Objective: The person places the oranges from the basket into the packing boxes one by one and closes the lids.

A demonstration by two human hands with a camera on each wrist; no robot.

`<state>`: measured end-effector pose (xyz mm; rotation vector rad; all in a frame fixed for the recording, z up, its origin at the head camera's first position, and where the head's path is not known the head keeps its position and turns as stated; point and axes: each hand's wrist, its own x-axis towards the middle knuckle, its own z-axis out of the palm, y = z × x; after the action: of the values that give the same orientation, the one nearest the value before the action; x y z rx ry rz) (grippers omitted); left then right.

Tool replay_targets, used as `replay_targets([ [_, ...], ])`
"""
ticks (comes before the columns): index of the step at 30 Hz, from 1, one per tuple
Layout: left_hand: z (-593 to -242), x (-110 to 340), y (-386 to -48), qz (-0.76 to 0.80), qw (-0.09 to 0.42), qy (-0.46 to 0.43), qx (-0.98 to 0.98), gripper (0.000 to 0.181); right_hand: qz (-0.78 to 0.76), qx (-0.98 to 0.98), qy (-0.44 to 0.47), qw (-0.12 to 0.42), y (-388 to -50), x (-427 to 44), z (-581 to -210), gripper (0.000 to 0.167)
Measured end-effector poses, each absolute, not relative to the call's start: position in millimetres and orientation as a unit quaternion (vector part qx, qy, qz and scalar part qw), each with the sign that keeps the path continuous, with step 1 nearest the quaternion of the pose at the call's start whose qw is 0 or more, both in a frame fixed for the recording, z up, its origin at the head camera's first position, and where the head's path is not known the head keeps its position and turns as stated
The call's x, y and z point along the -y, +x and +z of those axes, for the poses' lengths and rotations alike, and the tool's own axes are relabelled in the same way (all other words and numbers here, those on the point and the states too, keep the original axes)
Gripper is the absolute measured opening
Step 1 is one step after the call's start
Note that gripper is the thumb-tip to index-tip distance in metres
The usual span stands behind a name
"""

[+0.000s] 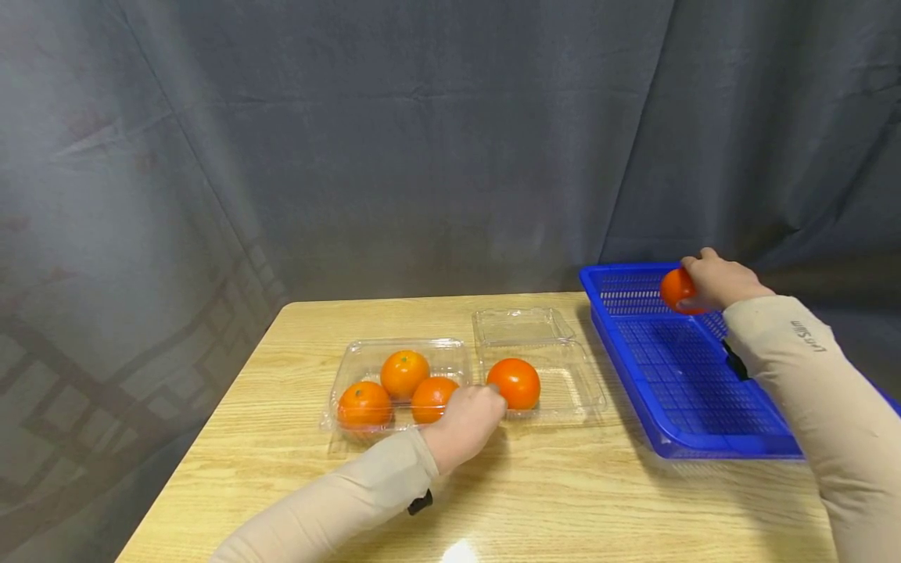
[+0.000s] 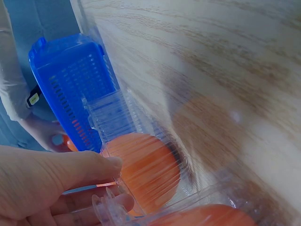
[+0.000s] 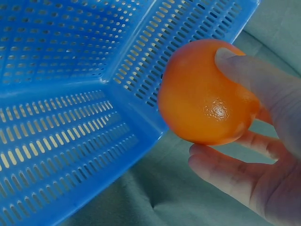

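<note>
My right hand grips an orange above the far end of a blue plastic basket. The right wrist view shows thumb and fingers around that orange, beside the basket's slotted wall. On the table, my left hand pinches the near left edge of an open clear plastic container holding one orange. Up close, the left thumb lies at the plastic rim next to this orange, fingers beneath.
Left of the left hand, a second clear container holds several oranges. The open container's lid lies folded back toward the grey curtain. Both containers and the basket stand on a wooden table.
</note>
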<state>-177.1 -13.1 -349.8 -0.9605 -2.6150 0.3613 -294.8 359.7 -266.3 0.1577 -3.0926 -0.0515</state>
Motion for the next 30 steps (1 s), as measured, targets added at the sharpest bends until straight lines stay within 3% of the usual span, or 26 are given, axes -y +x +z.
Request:
replay_targets([
  [30, -351.4, 13.5, -175.8, 0.155, 0.186, -0.325, 0.914, 0.013, -0.005, 0.994, 0.093, 0.050, -282.6, -336.6, -256.1, 0.063],
])
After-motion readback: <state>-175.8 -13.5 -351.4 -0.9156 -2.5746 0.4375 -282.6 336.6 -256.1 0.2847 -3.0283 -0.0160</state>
